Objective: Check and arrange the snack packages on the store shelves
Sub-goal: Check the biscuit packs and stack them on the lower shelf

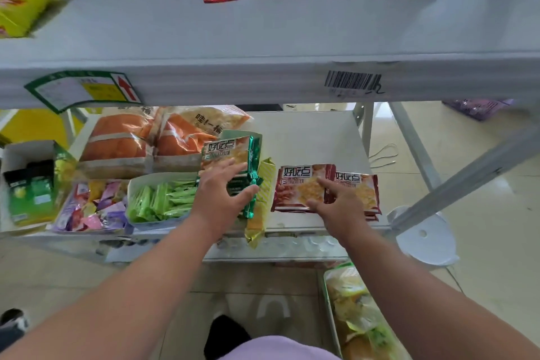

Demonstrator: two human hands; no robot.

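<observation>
Lower shelf [309, 137], front edge. Left hand [225, 193] lies on the green packs [230, 152], fingers spread and nearly straight, thumb out toward the pack's right edge; pressing or steadying, not a closed grip. Right hand [336, 199] rests on the red packs [304, 187], fingers extended over the near corner; whether the thumb hooks under the edge cannot be told, palm hides it.

Yellow pack [260, 202] stands on edge between the two stacks, its lower end overhanging the shelf lip.

Risks, judged from layout:
- Yellow pack is the weak point. Any sideways push on the green stack could tip it off the lip to the floor.
- Green packs look fanned and uneven under the palm; sliding them with a flat hand may scatter them into the tray of green sticks [163, 199] just beside.
- The second red stack [359, 190] sits near the shelf's right corner; dragging red packs right could nudge it over.
</observation>
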